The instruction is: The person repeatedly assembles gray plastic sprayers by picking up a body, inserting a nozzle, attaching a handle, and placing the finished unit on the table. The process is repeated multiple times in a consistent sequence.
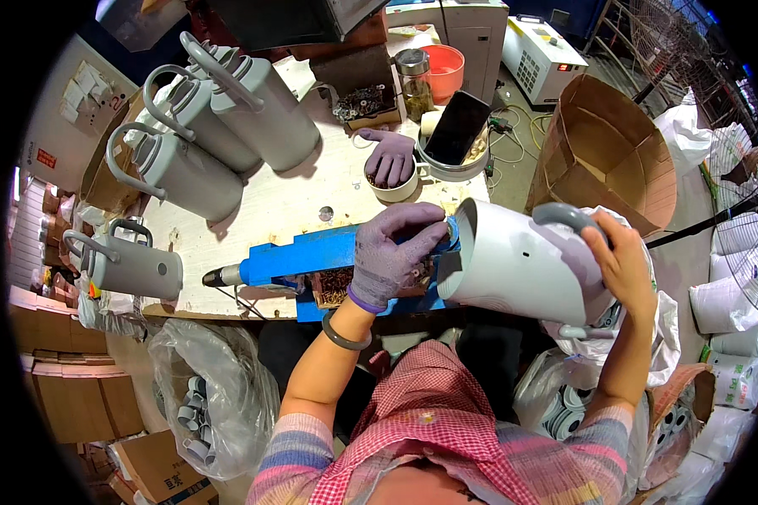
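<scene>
A grey jug body [518,261] lies tipped on its side, its open end facing the end of a blue bench fixture [307,257]. My bare right hand [621,265] grips it by the dark grey handle [564,216] at the far end. My left hand [393,255], in a purple glove, is over the fixture beside the jug's opening. Its fingers are bent together at the fixture's tip; whatever they pinch is too small or hidden. Below that wrist, a tray of small brass-coloured screws [333,288] sits against the fixture.
Several grey jugs [265,118] with loop handles stand on the white table [286,198] at left. Behind the fixture are a purple glove on a cup [390,162], a phone [461,126], a glass jar [414,84] and a parts box [366,105]. A large carton [602,151] stands right.
</scene>
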{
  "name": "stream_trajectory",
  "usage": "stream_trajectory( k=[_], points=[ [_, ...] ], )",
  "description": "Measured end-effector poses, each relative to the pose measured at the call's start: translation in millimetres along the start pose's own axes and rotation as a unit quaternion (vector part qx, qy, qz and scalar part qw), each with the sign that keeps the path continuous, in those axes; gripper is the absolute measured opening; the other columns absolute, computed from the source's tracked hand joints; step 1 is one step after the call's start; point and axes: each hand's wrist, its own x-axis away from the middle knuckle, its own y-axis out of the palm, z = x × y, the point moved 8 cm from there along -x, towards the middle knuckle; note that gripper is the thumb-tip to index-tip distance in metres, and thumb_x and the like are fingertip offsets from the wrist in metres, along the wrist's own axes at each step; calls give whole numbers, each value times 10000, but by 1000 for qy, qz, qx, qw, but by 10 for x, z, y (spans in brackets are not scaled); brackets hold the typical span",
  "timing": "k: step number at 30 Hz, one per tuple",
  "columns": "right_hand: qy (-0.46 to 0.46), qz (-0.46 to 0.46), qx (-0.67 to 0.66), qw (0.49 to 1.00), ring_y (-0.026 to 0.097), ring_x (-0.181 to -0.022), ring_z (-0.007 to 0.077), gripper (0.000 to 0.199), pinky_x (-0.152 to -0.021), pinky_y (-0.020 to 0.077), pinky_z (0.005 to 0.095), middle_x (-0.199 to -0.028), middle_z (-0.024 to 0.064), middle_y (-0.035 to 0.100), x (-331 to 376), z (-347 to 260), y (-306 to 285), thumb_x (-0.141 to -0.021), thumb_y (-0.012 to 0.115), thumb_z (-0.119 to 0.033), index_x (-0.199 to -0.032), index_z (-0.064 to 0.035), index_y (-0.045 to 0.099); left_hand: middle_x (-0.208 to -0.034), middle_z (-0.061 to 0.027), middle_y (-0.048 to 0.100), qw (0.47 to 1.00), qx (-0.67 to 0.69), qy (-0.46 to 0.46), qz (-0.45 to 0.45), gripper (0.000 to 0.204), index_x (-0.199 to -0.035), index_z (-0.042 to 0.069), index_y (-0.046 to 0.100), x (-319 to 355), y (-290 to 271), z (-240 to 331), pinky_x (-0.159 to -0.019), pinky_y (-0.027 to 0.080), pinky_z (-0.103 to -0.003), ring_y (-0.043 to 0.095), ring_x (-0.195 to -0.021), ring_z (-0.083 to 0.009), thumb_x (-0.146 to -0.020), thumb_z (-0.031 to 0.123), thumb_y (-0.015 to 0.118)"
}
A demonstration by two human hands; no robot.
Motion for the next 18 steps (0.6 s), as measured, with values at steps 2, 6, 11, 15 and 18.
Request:
stream_trajectory(
  k=[2, 6, 11, 15, 18],
  points=[
    [-10, -27, 1, 1000, 466, -571, 282, 292, -575, 423, 355, -655, 167, 524, -168, -239, -41, -938, 639, -295, -947, -4, 621, -1039, -81, 694, 997, 57, -44, -20, 369, -1156, -2, 650, 26, -17, -9, -878, 542, -300, 670, -957, -160, -814, 72, 766],
    [-71, -54, 38, 995, 515, -596, 399, 333, -567, 431, 410, -680, 220, 553, -530, -701, -16, -930, 640, -338, -897, -7, 610, -1197, -107, 613, 992, 115, -56, -14, 563, -1342, -11, 508, 133, -226, 14, -995, 493, -318, 610, -1094, -190, -822, 8, 724],
    [-125, -67, 105, 984, 623, -682, 410, 392, -617, 473, 475, -705, 208, 626, -752, -1137, 217, -922, 611, -442, -911, -52, 638, -1163, -136, 638, 978, 180, -99, 40, 396, -1348, -14, 519, 309, -432, 27, -924, 522, -302, 637, -1043, -179, -994, 157, 571],
    [-167, -70, 130, 975, 633, -686, 412, 430, -626, 488, 477, -693, 205, 636, -824, -1291, 390, -902, 613, -495, -926, -67, 637, -1026, -78, 678, 989, 68, -128, 25, 372, -1257, -20, 601, 391, -453, -147, -818, 507, -239, 618, -915, -116, -1012, 254, 544],
    [-146, -83, 138, 976, 630, -684, 418, 450, -624, 488, 483, -690, 211, 638, -809, -1240, 480, -899, 614, -501, -962, -56, 649, -916, -59, 688, 984, 62, -151, 66, 390, -1127, -37, 664, 400, -231, -219, -760, 506, -257, 600, -826, -86, -984, 319, 594]
  ],
)
